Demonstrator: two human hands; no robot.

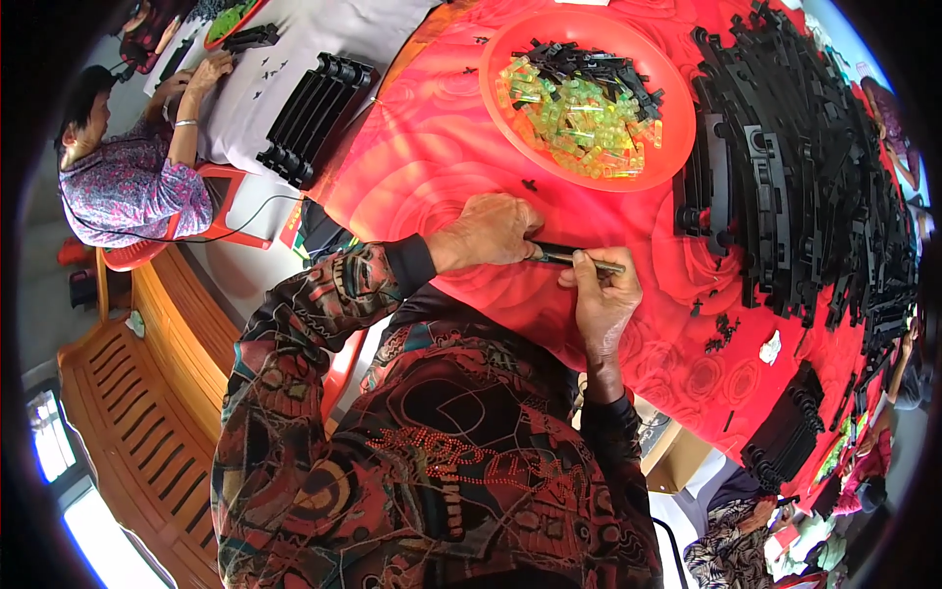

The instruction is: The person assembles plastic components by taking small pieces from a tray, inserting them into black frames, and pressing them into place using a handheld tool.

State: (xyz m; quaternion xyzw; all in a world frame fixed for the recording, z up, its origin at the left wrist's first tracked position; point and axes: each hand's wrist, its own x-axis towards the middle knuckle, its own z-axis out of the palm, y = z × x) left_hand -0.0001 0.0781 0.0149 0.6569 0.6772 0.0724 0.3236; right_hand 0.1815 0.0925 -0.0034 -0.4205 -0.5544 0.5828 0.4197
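Nearest, the wearer's top (461, 442) is showing a dark multicol. patterned weave w/ red studs. Past it, 2 bare hands: L hand (491, 231), knuckles up, is gripping one end of a slim dark strip (559, 257); R hand (603, 299) is pinching the other end, thumb on top. Strip is sitting btwn the hands, above the red cloth (412, 167); can't tell if it's 1 pc or 2.

Cloth is showing a smooth rose print. On it, to the R, 1 crumpled white wad (770, 347) is lying nr a neat ribbed blk stack (790, 432). Just beyond L hand, 1 tiny blk bit (530, 185) is lying alone.

Farther, 1 round red plastic tray (677, 98) is holding glossy, see-through yellow-green pcs (589, 123) & short matte blk pcs (569, 59), too many to count. Beside it, long notched blk strips (805, 187) are piling up, also uncountable.

Off L, 1 slatted wooden bench (182, 314) is standing; farther, 1 co-worker (137, 196) is sitting at a pale-clothed tbl (324, 29), where 1 stack of blk ridged parts (319, 113) is resting.
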